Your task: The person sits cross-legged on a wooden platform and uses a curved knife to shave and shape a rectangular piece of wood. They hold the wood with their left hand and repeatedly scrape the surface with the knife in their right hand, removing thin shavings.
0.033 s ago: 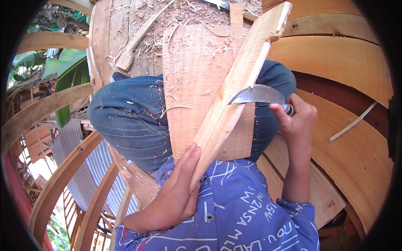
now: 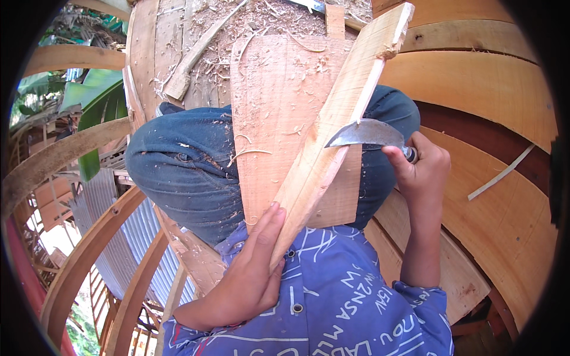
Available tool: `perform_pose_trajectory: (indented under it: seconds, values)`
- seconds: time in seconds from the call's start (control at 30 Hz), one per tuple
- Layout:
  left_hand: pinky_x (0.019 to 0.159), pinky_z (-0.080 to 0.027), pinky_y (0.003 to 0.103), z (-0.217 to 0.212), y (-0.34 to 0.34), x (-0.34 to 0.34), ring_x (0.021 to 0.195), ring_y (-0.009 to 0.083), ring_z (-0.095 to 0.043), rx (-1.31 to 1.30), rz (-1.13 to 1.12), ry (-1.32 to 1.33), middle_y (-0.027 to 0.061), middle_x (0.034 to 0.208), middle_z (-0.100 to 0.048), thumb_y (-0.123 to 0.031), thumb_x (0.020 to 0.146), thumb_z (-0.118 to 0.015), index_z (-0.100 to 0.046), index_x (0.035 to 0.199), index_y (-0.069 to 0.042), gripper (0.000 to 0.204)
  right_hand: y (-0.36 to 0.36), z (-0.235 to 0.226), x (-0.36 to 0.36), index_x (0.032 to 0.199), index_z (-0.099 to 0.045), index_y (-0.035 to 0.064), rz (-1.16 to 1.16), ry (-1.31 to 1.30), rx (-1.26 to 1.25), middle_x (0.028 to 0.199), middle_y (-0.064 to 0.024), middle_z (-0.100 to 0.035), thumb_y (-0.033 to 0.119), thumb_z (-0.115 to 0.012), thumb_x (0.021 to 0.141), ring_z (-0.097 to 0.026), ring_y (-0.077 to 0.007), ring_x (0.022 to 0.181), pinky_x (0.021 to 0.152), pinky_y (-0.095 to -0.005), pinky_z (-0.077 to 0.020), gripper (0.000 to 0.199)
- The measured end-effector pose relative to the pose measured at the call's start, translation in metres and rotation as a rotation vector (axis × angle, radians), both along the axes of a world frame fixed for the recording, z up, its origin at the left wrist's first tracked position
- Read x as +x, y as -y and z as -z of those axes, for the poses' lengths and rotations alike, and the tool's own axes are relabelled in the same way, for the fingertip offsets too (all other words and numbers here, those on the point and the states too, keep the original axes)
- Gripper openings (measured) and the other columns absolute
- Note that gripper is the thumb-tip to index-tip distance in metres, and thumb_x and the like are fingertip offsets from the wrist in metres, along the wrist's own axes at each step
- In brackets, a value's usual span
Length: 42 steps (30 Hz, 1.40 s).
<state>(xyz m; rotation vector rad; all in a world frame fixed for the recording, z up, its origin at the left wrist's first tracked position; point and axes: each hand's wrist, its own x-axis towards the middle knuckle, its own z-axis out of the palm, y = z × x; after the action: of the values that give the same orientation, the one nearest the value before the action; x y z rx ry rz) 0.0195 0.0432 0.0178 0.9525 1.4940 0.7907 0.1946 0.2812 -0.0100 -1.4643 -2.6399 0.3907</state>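
My left hand [image 2: 261, 261] wraps round the lower end of a narrow wooden strip [image 2: 323, 133], close against my shirt. The strip runs slantwise up to the right, and its far end is rough and splintered. My right hand [image 2: 420, 166] is closed round the dark handle of a curved-blade knife [image 2: 369, 133]. The blade lies across the strip's right edge at about mid-length, its tip pointing left. Under the strip, a wide flat board [image 2: 273, 118] rests over my crossed legs, with thin curled shavings on it.
Shavings and a loose wood stick [image 2: 196, 56] lie on the planks ahead. Part of a saw-like metal blade [image 2: 312, 5] shows at the top edge. Curved planking [image 2: 469, 89] rises at right, with a thin offcut [image 2: 502, 172]. Curved ribs [image 2: 89, 252] stand at left, with gaps between.
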Motion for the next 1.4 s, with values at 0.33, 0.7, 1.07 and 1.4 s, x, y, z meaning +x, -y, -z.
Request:
perform_pose_trajectory:
  seconds: [0.33,0.7,1.07,1.4]
  values:
    - [0.115,-0.022,0.043,0.002,0.002,-0.002,0.139,0.0414,-0.029,0.010,0.001,0.005,0.0289,0.149,-0.027,0.008,0.083,-0.048,-0.018,0.147,0.004,0.070,-0.009,-0.001,-0.009,0.055,-0.047,0.0020,0.008,0.048,0.081,0.046,-0.0154,-0.042,0.070,-0.069,0.070,-0.048,-0.0341,0.045,0.044,-0.0399,-0.0374,0.073]
    - [0.115,-0.021,0.043,0.003,0.003,0.001,0.139,0.0421,-0.028,0.026,0.009,0.000,0.0297,0.149,-0.025,0.008,0.084,-0.048,-0.016,0.147,0.005,0.071,-0.033,-0.007,-0.018,0.054,-0.047,-0.0018,0.113,0.138,0.116,0.047,-0.0182,-0.043,0.072,-0.068,0.069,-0.042,-0.0323,0.043,0.045,-0.0395,-0.0380,0.078]
    - [0.115,-0.021,0.043,0.004,0.004,0.003,0.139,0.0431,-0.027,0.036,0.018,-0.008,0.0301,0.150,-0.023,0.010,0.084,-0.047,-0.014,0.147,0.005,0.072,-0.050,-0.006,-0.023,0.051,-0.041,-0.0017,0.181,0.209,0.167,0.046,-0.0175,-0.042,0.075,-0.064,0.070,-0.042,-0.0315,0.043,0.046,-0.0406,-0.0396,0.083]
    - [0.115,-0.020,0.041,0.000,0.000,0.003,0.140,0.0416,-0.026,0.004,-0.004,-0.026,0.0288,0.149,-0.024,0.009,0.085,-0.044,-0.011,0.147,0.007,0.071,-0.068,-0.001,-0.046,0.051,-0.042,-0.0016,0.119,0.214,0.189,0.048,-0.0182,-0.046,0.079,-0.062,0.068,-0.047,-0.0327,0.046,0.048,-0.0418,-0.0413,0.085]
